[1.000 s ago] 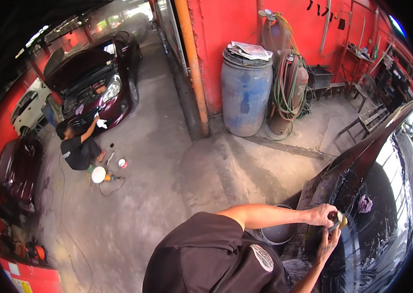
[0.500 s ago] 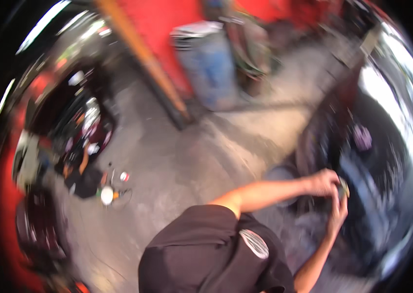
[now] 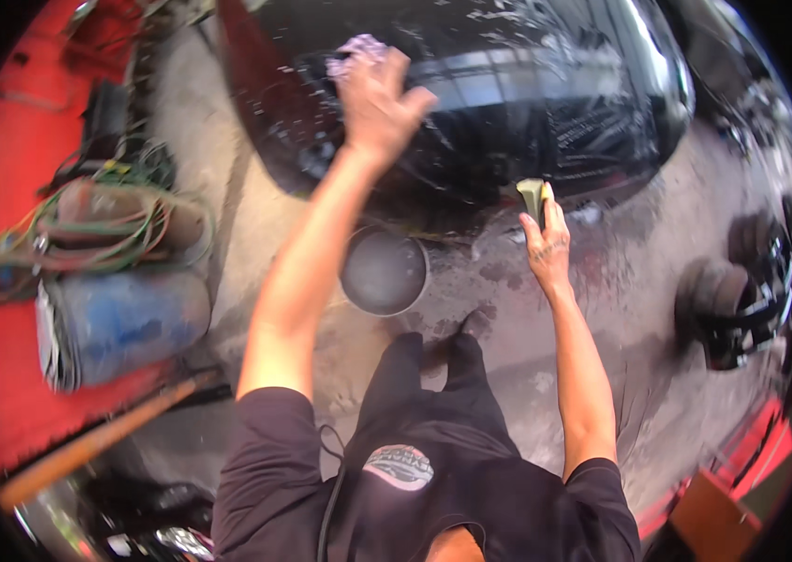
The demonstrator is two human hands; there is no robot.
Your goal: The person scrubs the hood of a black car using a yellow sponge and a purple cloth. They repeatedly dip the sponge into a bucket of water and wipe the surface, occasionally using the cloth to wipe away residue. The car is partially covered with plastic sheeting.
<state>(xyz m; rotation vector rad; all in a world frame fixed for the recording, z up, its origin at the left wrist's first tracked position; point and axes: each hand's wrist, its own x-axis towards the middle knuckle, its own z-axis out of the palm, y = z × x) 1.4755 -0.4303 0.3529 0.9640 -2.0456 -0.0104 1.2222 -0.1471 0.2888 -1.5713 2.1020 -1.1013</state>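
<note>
A wet, glossy black car body panel [image 3: 499, 103] stretches across the top of the view, with water drops and reflections on it. Over a crumpled pink-purple cloth [image 3: 358, 54] on the panel's left part reaches my left hand [image 3: 379, 112], fingers stretched and thumb apart. Its fingertips overlap the cloth; whether they touch it I cannot tell. At the panel's near edge, my right hand [image 3: 548, 245] is closed around a small olive-grey sanding block [image 3: 532, 195] with a yellowish side.
A round grey bucket [image 3: 384, 272] stands on the floor between me and the panel. To the left are a blue drum [image 3: 133, 323] and coiled hoses [image 3: 96, 220] by a red wall. Dark car parts [image 3: 738, 290] lie at the right.
My view has turned to face the black panel. Both hands were together at the block; now the left one has moved away to the cloth, while the right one keeps the block.
</note>
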